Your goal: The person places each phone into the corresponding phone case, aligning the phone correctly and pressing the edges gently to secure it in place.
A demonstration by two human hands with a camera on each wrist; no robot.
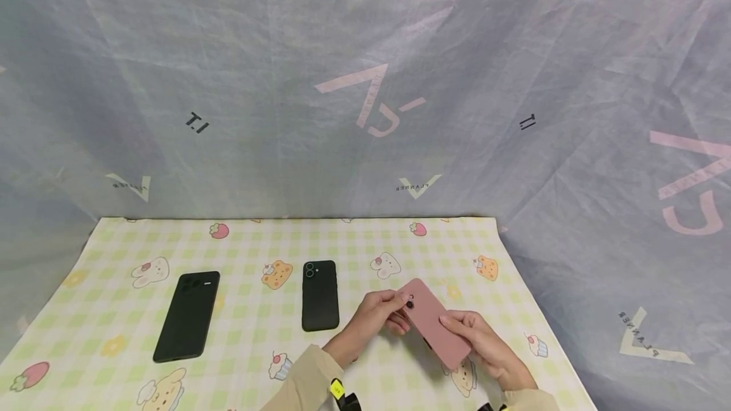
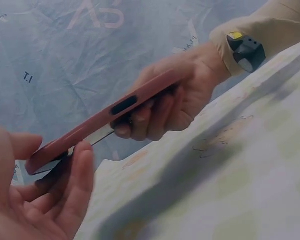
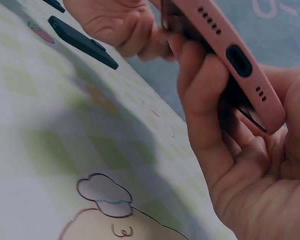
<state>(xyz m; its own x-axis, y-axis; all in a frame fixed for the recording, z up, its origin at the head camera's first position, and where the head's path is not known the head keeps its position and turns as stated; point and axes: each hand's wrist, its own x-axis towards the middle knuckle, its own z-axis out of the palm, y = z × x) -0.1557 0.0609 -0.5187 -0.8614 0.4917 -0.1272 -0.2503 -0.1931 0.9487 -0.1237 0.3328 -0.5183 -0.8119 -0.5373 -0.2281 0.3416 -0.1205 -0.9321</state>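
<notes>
A phone in a pink case [image 1: 436, 328] is held above the table, tilted, its back with the camera cutout facing up. At the camera end, my left hand [image 1: 374, 319] pinches a corner with the thumb on top and fingers beneath. My right hand [image 1: 484, 342] grips the lower part, thumb across the back and fingers curled under. The left wrist view shows a dark cutout in the case's side and the phone's silver edge [image 2: 101, 134] standing out below the case near my left fingers. Port and speaker holes line the case's bottom end [image 3: 240, 65] in the right wrist view.
A black phone [image 1: 320, 300] lies back-up just left of my left hand. Farther left, a larger black phone [image 1: 187, 319] also lies back-up. A checked cloth with cartoon prints [image 1: 251, 309] covers the table, and a grey printed curtain [image 1: 274, 113] hangs behind and beside it.
</notes>
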